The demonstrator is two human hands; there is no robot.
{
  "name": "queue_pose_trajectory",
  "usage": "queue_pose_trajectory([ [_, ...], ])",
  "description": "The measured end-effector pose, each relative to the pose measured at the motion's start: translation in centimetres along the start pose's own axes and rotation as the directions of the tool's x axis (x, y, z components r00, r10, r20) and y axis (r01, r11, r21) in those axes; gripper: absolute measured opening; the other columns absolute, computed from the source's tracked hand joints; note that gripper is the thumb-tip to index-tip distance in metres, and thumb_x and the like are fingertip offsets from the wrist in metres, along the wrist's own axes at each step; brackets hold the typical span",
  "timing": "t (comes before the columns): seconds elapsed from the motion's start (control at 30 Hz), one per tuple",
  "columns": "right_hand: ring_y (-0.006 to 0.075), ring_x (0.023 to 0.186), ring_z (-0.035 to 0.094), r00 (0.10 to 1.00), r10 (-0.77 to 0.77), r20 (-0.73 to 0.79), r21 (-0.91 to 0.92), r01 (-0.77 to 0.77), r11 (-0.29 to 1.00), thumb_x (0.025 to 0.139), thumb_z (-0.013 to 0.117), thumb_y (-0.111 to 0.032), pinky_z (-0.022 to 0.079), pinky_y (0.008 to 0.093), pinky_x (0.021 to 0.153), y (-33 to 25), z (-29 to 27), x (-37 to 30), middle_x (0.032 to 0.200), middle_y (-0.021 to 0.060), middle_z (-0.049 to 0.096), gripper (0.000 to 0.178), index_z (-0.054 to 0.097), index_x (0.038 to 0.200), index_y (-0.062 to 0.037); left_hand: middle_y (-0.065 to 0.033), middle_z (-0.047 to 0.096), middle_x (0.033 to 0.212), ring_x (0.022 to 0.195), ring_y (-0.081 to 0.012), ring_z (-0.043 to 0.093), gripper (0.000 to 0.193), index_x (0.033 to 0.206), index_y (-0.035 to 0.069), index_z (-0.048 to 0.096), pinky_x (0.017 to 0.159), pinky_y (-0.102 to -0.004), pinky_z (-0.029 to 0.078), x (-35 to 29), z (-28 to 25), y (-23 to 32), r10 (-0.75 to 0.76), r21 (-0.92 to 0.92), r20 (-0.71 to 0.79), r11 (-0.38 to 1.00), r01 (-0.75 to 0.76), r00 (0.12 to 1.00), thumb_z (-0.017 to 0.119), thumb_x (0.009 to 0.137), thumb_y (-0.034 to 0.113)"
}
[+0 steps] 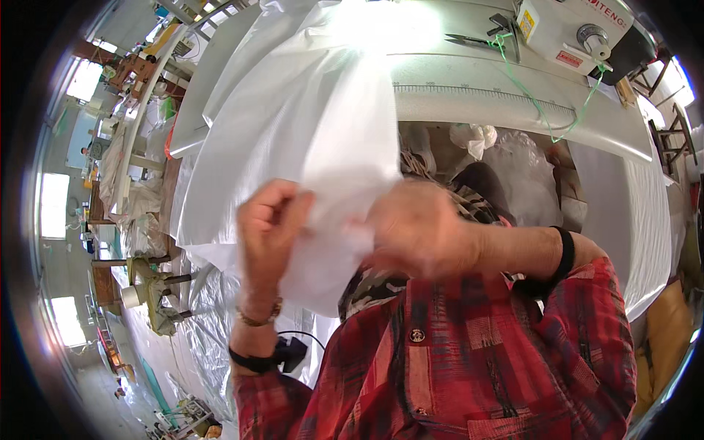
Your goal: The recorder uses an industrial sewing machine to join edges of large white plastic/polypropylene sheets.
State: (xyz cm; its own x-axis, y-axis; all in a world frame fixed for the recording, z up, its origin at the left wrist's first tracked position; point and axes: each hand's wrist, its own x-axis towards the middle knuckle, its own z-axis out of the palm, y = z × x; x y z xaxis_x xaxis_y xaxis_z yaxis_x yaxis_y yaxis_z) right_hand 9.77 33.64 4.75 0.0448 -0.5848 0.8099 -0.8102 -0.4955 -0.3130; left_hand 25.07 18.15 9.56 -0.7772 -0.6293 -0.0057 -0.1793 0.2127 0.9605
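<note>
The left grip (pixel 271 220) had its fingers curled at the white sheeting (pixel 315 125), the right grip (pixel 414 224) blurred beside it; whether either pinched, I could not tell. The sheeting spanned the gap between them and ran ahead onto the table (pixel 469 73). Farther off, ahead and rightward, stood a white sewing machine (pixel 576 33)

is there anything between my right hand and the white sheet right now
Nothing visible: your right hand overlaps the white sheet's near right edge in this view, though blur hides whether they touch. The green thread is off to the right, clear of both.
</note>
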Motion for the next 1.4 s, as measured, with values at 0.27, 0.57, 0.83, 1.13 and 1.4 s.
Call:
queue_pose_trajectory([
  [0.27, 0.0374, 0.118, 0.051, 0.585, 0.735, 0.343, 0.089, -0.799, 0.595, 0.088, 0.063, -0.034, 0.037, 0.0420, 0.104, 5.8, 5.8, 0.7, 0.129, 0.0244, 0.052, 0.061, 0.043, 0.135, -0.0004, 0.0075, 0.050, 0.063, 0.057, 0.0008, 0.039, 0.009, 0.079, 0.001, 0.063, 0.050, -0.0180, 0.030, 4.5, -2.8, 9.1, 0.351, 0.486, 0.126, 0.794, -0.367, 0.928, 0.069, 0.086, 0.002],
  [0.57, 0.0369, 0.117, 0.051, 0.915, -0.038, 0.402, 0.610, -0.236, 0.756, 0.086, 0.061, -0.032, 0.035, 0.0440, 0.105, 5.7, 13.3, 13.7, 0.125, 0.0225, 0.054, 0.051, 0.053, 0.124, 0.0001, -0.0099, 0.058, 0.066, 0.052, -0.0174, 0.056, 0.007, 0.081, 0.001, 0.061, 0.051, -0.0284, 0.042, 4.8, 0.1, 13.0, 0.246, 0.621, 0.663, 0.345, -0.703, 0.707, 0.068, 0.081, 0.004],
  [0.83, 0.0356, 0.112, 0.052, 0.926, 0.376, 0.028, 0.332, -0.363, 0.870, 0.080, 0.069, -0.025, 0.035, 0.0477, 0.102, 6.9, 12.9, -0.5, 0.116, 0.0202, 0.058, 0.042, 0.059, 0.114, -0.0013, -0.0128, 0.059, 0.064, 0.054, -0.0276, 0.058, 0.008, 0.080, 0.003, 0.062, 0.052, -0.0333, 0.044, 1.2, -0.1, 3.4, 0.268, 0.617, 0.445, 0.600, -0.510, 0.854, 0.068, 0.082, 0.005],
  [1.13, 0.0364, 0.113, 0.047, 0.654, 0.753, -0.067, -0.134, -0.754, 0.643, 0.077, 0.072, -0.039, 0.042, 0.0465, 0.092, 14.0, 15.5, -6.4, 0.124, 0.0234, 0.046, 0.072, 0.043, 0.127, 0.0042, -0.0097, 0.061, 0.073, 0.067, -0.0302, 0.062, 0.008, 0.083, 0.006, 0.061, 0.058, -0.0385, 0.047, -0.2, 2.0, -1.2, 0.333, 0.441, 0.348, 0.767, -0.466, 0.877, 0.067, 0.085, 0.012],
  [1.4, 0.0352, 0.112, 0.049, 0.757, 0.599, 0.263, -0.288, -0.531, 0.797, 0.079, 0.070, -0.034, 0.042, 0.0461, 0.091, 17.4, 23.5, 2.9, 0.120, 0.0217, 0.050, 0.062, 0.047, 0.124, 0.0024, -0.0091, 0.059, 0.065, 0.055, -0.0274, 0.059, 0.009, 0.078, 0.005, 0.063, 0.052, -0.0355, 0.044, 1.4, -0.4, 3.5, 0.479, 0.439, 0.340, 0.681, -0.587, 0.810, 0.071, 0.080, 0.006],
])
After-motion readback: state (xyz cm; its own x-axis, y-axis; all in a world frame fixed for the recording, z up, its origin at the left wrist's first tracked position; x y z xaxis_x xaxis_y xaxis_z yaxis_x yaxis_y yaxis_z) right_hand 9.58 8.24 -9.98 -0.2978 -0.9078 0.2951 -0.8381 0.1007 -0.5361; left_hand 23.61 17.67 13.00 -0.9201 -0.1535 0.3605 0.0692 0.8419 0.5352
